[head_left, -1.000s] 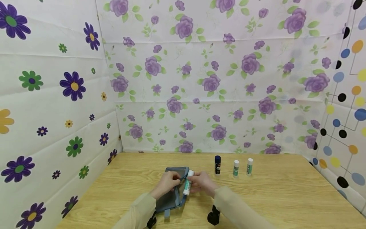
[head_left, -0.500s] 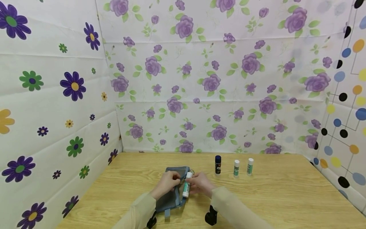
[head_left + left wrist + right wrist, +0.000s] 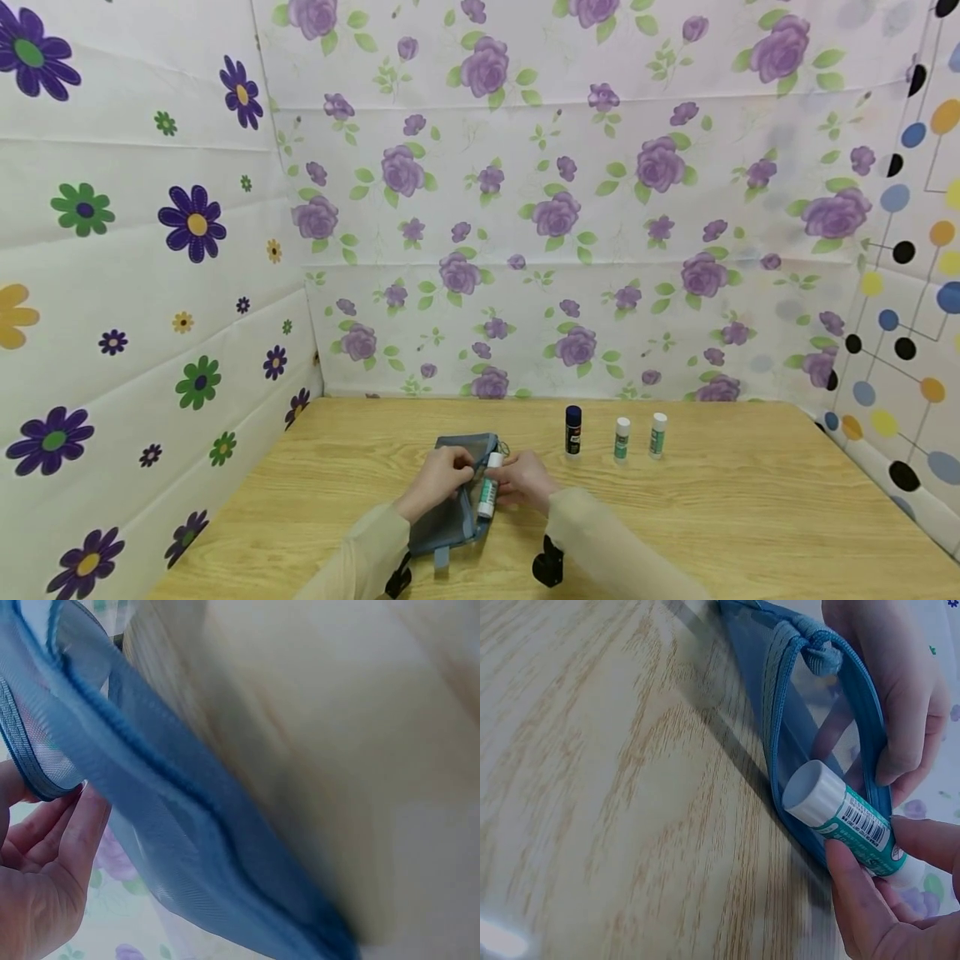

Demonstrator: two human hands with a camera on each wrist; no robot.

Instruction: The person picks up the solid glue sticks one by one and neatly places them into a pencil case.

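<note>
A blue mesh zipper pouch [image 3: 438, 525] lies on the table in front of me, its zipped mouth spread apart on the right side. My left hand [image 3: 438, 481] pinches the pouch's edge between thumb and fingers; the left wrist view shows this hand [image 3: 56, 862] at the zipper band. Between the thumb and fingers of my right hand [image 3: 525, 481] is a white and green glue stick [image 3: 488, 492]. In the right wrist view, one white end of the glue stick [image 3: 862, 829] sits within the pouch's open mouth, tilted.
On the wooden table [image 3: 712, 517], right of the pouch, a dark-capped glue stick [image 3: 573, 432] stands upright. Two smaller white and green glue sticks [image 3: 622, 440] stand farther right. Flower-patterned sheets [image 3: 510, 208] rise behind and at the left.
My right hand has shifted slightly left and down with the glue stick, bringing it to the pouch's mouth. The left hand has stayed in place on the pouch.
</note>
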